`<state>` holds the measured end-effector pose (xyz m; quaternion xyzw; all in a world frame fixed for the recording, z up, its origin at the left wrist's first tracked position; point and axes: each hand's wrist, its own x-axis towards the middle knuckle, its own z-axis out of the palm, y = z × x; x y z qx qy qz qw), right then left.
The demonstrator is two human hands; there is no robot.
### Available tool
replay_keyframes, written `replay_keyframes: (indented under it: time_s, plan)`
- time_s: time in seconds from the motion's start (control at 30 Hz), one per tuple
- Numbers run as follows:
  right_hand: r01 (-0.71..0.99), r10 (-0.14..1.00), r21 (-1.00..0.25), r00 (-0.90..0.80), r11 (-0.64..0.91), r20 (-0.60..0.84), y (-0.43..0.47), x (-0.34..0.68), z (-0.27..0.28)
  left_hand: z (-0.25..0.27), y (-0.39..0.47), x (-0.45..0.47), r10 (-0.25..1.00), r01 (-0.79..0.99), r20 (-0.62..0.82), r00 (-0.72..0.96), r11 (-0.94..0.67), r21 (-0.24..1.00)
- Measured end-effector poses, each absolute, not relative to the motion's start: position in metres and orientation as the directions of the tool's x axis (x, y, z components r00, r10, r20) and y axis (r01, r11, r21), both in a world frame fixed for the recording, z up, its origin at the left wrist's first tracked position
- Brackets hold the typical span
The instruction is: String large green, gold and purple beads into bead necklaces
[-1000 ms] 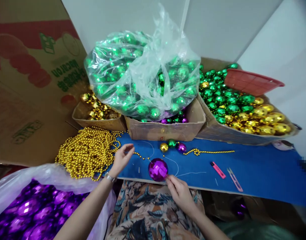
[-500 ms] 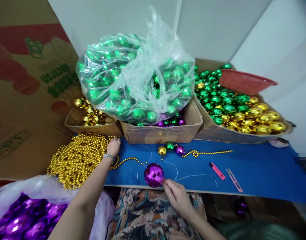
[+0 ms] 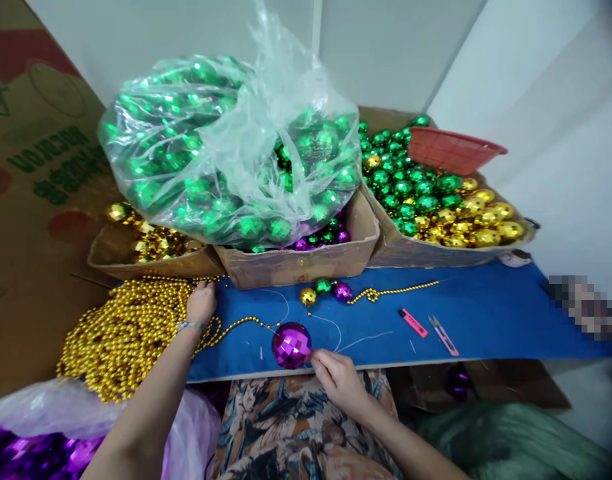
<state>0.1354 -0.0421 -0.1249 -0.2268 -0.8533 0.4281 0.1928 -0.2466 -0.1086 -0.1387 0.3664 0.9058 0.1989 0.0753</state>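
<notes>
My left hand (image 3: 201, 303) is closed over the right edge of a heap of gold bead strands (image 3: 126, 327), with beads at its fingertips. Near the table's front edge, my right hand (image 3: 340, 381) pinches the right end of a large shiny purple faceted ball (image 3: 291, 345). A gold bead strand (image 3: 241, 325) runs from the heap toward that ball, joined to thin pale thread. Behind the ball lie a small gold ball (image 3: 307, 297), a green ball (image 3: 323, 285) and a purple ball (image 3: 343, 291), beside another strand of gold beads (image 3: 401, 291).
A pink cutter (image 3: 413, 323) and thread snips (image 3: 443, 335) lie on the blue table (image 3: 486, 313). Cardboard boxes (image 3: 301, 265) of balls line the back, under a bag of green balls (image 3: 186, 153). A red basket (image 3: 456, 150) sits at right; a bag of purple balls (image 3: 41, 453) is lower left.
The whole scene has shifted left in view as the camera turned right. Both hands keep nearly the same places relative to the beads and the purple ball.
</notes>
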Motion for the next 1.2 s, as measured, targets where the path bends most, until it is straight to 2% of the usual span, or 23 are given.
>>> replay_keyframes:
  time_s: [0.17, 0.23, 0.27, 0.3, 0.37, 0.43, 0.53, 0.7, 1.2]
  plan:
    - [0.253, 0.569, -0.817, -0.815, 0.518, 0.109, -0.038, 0.136, -0.123, -0.129, -0.125, -0.188, 0.659, 0.469, 0.008, -0.752, 0.526, 0.709]
    - [0.256, 0.55, -0.806, -0.829, 0.534, 0.101, -0.037, 0.133, -0.124, -0.124, -0.13, -0.157, 0.65, 0.254, -0.089, -0.755, 0.415, 0.874]
    - [0.256, 0.538, -0.796, -0.837, 0.548, 0.1, -0.037, 0.132, -0.124, -0.121, -0.13, -0.143, 0.644, 0.013, -0.191, -0.741, 0.298, 0.954]
    - [0.258, 0.527, -0.785, -0.844, 0.563, 0.1, -0.036, 0.13, -0.125, -0.117, -0.129, -0.132, 0.65, -0.218, -0.289, -0.703, 0.189, 0.957]
    - [0.265, 0.518, -0.764, -0.849, 0.588, 0.104, -0.035, 0.128, -0.126, -0.108, -0.127, -0.115, 0.68, -0.574, -0.433, -0.592, 0.021, 0.819]
    - [0.271, 0.524, -0.751, -0.844, 0.602, 0.116, -0.034, 0.128, -0.127, -0.101, -0.124, -0.106, 0.704, -0.699, -0.489, -0.516, -0.016, 0.715]
    - [0.269, 0.532, -0.736, -0.834, 0.622, 0.145, -0.034, 0.13, -0.127, -0.097, -0.122, -0.1, 0.735, -0.751, -0.503, -0.456, -0.014, 0.66]
    - [0.267, 0.531, -0.721, -0.832, 0.639, 0.163, -0.034, 0.132, -0.127, -0.097, -0.122, -0.093, 0.77, -0.77, -0.494, -0.404, 0.005, 0.638]
    - [0.3, 0.525, -0.665, -0.836, 0.684, 0.163, -0.037, 0.14, -0.125, -0.092, -0.125, -0.085, 0.779, -0.693, -0.46, -0.426, 0.046, 0.72]
